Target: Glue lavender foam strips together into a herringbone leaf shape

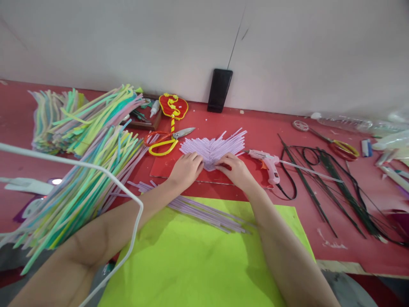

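A fan of lilac pipe cleaners (212, 147), set in a chevron pattern, lies on a red board (162, 167). My left hand (188, 168) rests at its lower left edge, fingers bent together on the stems. At the lower right edge, my right hand (234, 168) pinches the piece close to its bottom point; the fingertips partly cover what they grip. Loose lilac pipe cleaners (204, 213) lie below my hands across a lime-green sheet (204, 260). A pink glue gun (270, 164) with a glue stick in its back lies right of my right hand.
Scissors (166, 143) with red and yellow handles lie left of the fan. Bundles of coloured pipe cleaners (92, 183) fill the left side. A white cable (137, 221) crosses in front of my left arm. A phone (220, 90) leans on the wall. Dark green stems (338, 183) lie right.
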`<state>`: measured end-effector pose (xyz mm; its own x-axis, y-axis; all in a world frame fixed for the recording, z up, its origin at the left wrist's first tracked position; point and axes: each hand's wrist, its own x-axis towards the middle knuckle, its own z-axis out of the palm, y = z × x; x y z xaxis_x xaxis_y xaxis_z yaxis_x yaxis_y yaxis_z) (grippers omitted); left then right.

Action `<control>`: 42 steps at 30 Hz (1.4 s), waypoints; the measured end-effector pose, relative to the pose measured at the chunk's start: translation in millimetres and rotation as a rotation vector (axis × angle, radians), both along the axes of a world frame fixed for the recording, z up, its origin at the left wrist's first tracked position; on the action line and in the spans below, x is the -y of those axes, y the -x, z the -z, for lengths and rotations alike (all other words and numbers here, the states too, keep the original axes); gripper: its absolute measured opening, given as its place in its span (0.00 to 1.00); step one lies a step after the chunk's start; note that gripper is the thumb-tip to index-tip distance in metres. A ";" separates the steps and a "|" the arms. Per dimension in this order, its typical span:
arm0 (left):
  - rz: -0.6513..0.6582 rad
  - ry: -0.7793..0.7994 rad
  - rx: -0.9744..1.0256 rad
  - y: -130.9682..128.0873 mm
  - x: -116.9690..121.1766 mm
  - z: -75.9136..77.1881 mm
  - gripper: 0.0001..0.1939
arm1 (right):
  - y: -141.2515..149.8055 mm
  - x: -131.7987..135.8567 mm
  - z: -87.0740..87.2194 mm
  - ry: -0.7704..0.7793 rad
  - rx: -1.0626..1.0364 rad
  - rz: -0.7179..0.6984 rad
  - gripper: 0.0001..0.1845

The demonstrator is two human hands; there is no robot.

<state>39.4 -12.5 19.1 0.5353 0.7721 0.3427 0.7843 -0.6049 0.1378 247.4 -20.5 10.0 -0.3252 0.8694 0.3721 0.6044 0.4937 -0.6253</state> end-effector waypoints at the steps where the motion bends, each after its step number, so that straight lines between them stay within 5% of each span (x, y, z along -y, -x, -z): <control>1: -0.033 -0.006 -0.005 1.1 -0.9 -0.4 0.07 | 0.2 -0.1 0.2 0.000 -0.002 -0.002 0.05; 12: -0.268 -0.044 -0.077 9.8 -7.1 -6.0 0.08 | 10.0 4.0 -2.7 -0.046 0.068 0.035 0.07; 15: -0.205 -0.066 -0.043 4.0 1.3 -6.5 0.15 | 10.4 3.7 -1.4 -0.052 0.095 0.036 0.07; 18: 0.035 -0.020 -0.069 -6.2 14.5 -2.8 0.23 | 8.9 2.3 1.7 -0.059 0.136 0.038 0.04; 21: 0.119 0.079 -0.141 -13.0 22.8 2.0 0.29 | 7.9 1.5 3.9 -0.064 0.157 0.051 0.03; 28: 0.020 0.154 -0.173 -8.2 16.2 4.8 0.31 | 9.8 3.3 0.8 -0.059 0.140 0.046 0.07; 42: 0.048 0.134 -0.084 -4.8 13.0 -1.2 0.27 | 17.7 6.1 0.0 -0.034 0.283 0.142 0.08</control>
<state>44.1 -25.6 20.3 0.5949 0.7809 0.1905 0.7672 -0.6224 0.1551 229.7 -26.6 10.0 -0.2968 0.9019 0.3138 0.8164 0.4101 -0.4066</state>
